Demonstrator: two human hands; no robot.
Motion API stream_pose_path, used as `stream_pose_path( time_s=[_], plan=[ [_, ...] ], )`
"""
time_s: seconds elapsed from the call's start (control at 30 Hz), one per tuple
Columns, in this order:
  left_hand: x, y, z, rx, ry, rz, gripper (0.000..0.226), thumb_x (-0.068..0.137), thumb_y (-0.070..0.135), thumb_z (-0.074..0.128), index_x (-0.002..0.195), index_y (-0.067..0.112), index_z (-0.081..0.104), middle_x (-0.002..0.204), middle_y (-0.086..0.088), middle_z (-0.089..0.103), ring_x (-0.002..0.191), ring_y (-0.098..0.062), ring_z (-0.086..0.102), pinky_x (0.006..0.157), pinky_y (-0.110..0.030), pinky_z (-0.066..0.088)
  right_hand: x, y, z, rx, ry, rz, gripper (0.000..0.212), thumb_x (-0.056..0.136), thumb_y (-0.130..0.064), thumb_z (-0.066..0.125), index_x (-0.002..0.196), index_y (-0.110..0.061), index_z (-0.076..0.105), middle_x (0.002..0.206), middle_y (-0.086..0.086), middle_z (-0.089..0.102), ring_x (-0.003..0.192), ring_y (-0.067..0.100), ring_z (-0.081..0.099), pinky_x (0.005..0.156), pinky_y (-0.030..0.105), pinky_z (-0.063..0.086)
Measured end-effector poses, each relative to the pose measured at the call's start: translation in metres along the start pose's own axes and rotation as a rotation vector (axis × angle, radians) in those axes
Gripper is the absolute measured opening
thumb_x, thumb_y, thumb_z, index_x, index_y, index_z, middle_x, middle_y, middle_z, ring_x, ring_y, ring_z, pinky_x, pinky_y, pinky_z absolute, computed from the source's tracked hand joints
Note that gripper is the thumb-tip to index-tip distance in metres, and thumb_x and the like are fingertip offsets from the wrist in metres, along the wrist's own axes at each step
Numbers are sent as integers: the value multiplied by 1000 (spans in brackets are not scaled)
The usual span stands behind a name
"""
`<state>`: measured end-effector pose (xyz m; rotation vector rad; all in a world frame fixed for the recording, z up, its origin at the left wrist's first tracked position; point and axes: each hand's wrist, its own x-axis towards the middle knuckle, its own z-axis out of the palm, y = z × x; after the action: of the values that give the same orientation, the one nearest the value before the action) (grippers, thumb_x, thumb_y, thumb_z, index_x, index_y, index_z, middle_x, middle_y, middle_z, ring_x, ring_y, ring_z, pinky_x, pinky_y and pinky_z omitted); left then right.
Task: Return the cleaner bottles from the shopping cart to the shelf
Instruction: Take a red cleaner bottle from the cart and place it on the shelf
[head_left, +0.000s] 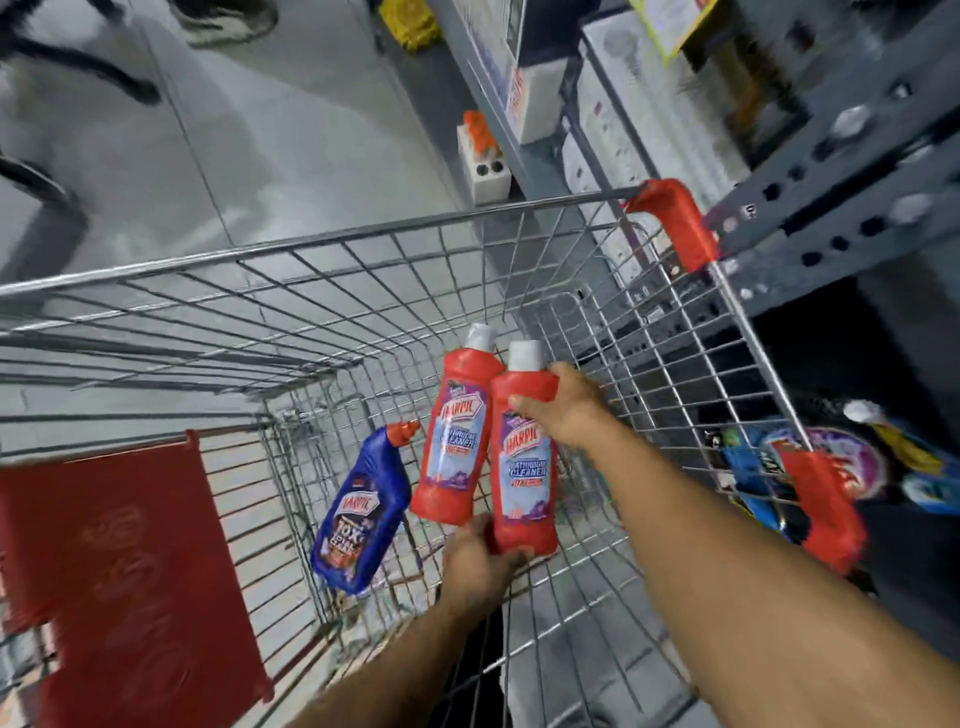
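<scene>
Inside the wire shopping cart (322, 291), a red cleaner bottle (524, 467) with a white cap is held by both hands. My right hand (566, 405) grips its shoulder near the cap. My left hand (478, 561) holds its base. A second red cleaner bottle (452, 441) lies just left of it, touching it. A blue cleaner bottle (358, 514) with a red cap lies on the cart floor further left. The grey metal shelf (841, 208) stands to the right of the cart.
The cart has red corner guards (680, 223) and a red child-seat flap (135, 571) at the near left. Lower shelf levels on the right hold blue and purple packs (841, 462) and white boxes (613, 119). Someone's shoes (223, 21) stand on the grey floor at the top left.
</scene>
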<state>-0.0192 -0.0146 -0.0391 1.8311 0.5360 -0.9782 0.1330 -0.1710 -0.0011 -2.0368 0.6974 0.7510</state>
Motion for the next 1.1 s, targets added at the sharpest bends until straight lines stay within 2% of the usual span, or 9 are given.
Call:
stream_pose_path(
  time_s=[0.1,0.23,0.33,0.47,0.53,0.6,0.77,0.93,1.1],
  plan=[
    [-17,21,-16,-17,-4,58,60,57,32,86,111,22,62,103,1,74,87,-12,71,83,-40,59,-37,-26,-22,13,7,-132,55,71,-33,79,117,-18,53,108,-1,63,95,21,61,87,37,51],
    [-66,71,-47,-45,-39,213,41,66,16,85,101,23,64,90,12,71,75,8,67,64,-10,54,-116,-64,-70,105,123,-355,56,76,-32,75,124,-19,48,103,-7,56,89,13,58,78,32,48],
    [-113,105,-67,-73,-45,362,42,59,20,88,94,26,66,91,5,75,82,-5,72,74,-26,59,-180,-86,-104,252,179,-522,52,78,-28,73,123,-26,47,99,-19,55,88,1,56,75,29,49],
    [-178,136,-83,-89,-2,535,61,47,36,92,101,25,65,92,-6,76,84,-31,73,75,-55,59,-273,-99,-145,392,297,-731,51,70,-29,79,112,-31,50,99,-17,62,92,6,64,83,29,56],
    [-210,149,-80,-51,25,661,63,45,41,92,100,27,66,92,-7,76,85,-34,72,78,-57,57,-320,-93,-165,446,348,-819,50,68,-27,81,108,-31,51,95,-16,63,87,7,67,80,27,57],
    [-240,159,-69,3,18,787,62,49,38,91,104,24,67,96,-4,77,90,-25,72,87,-48,56,-360,-80,-182,496,400,-895,50,65,-27,82,104,-35,52,95,-13,64,87,13,68,82,36,58],
    [-294,162,-1,129,-71,951,52,54,5,90,101,12,68,100,3,76,94,-14,71,90,-35,55,-444,-4,-206,454,578,-957,51,59,-41,80,103,-48,57,108,3,66,94,18,67,89,42,55],
    [-319,131,129,410,-239,1057,55,50,31,84,102,25,67,98,10,76,94,-13,71,85,-44,56,-519,151,-214,468,892,-796,64,59,-39,81,118,-32,58,107,-7,56,100,17,64,90,42,54],
    [-379,108,271,655,-415,1331,46,52,46,79,91,25,68,85,10,74,79,-10,68,72,-37,55,-598,299,-237,565,1155,-601,67,60,-37,81,122,-31,56,109,-7,56,100,13,65,90,34,54]
  ],
)
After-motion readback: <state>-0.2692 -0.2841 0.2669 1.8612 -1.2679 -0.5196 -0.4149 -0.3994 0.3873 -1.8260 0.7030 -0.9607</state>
